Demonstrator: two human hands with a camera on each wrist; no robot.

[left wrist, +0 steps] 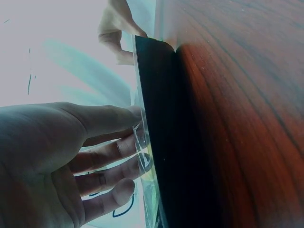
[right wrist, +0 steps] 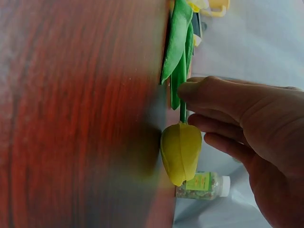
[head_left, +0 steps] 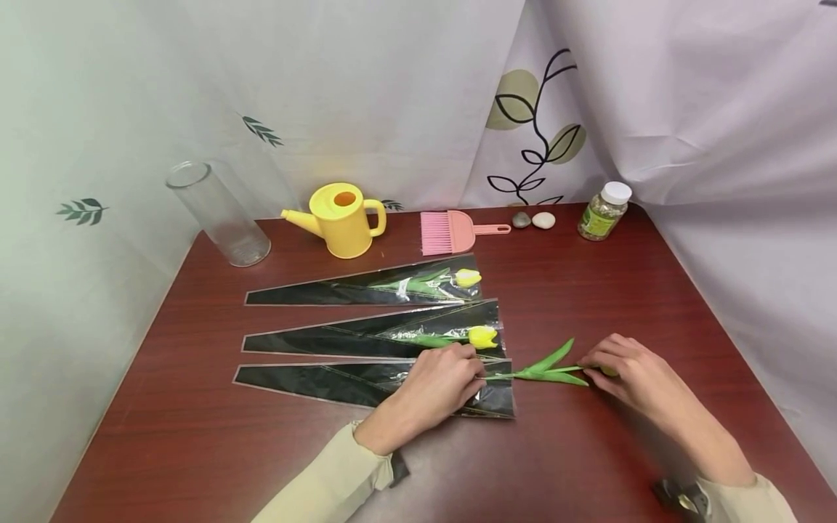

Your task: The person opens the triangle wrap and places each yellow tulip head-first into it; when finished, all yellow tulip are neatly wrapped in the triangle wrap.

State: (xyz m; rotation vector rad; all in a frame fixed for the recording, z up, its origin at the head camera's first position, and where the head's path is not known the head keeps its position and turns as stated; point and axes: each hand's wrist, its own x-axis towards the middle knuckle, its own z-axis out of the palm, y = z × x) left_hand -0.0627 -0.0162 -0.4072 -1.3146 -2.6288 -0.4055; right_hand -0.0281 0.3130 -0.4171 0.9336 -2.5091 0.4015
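My right hand (head_left: pixel 637 370) pinches the green stem of a yellow artificial tulip (right wrist: pixel 180 154) just below its bloom, as the right wrist view shows. The tulip lies level, leaves and stem pointing left toward the wide end of the nearest flower sleeve (head_left: pixel 307 381). This sleeve is flat, black-backed and clear-fronted. My left hand (head_left: pixel 441 378) pinches the clear film at the sleeve's wide end between thumb and fingertips, its other fingers spread in the left wrist view. The stem's tip is at the sleeve's mouth, partly hidden by the left hand.
Two more sleeves, a middle sleeve (head_left: pixel 294 342) and a far sleeve (head_left: pixel 307 295), each hold a yellow tulip. Along the back stand a glass vase (head_left: pixel 225 218), a yellow watering can (head_left: pixel 346 229), a pink brush with dustpan (head_left: pixel 461 232), two stones (head_left: pixel 543 220) and a white-capped jar (head_left: pixel 601 214).
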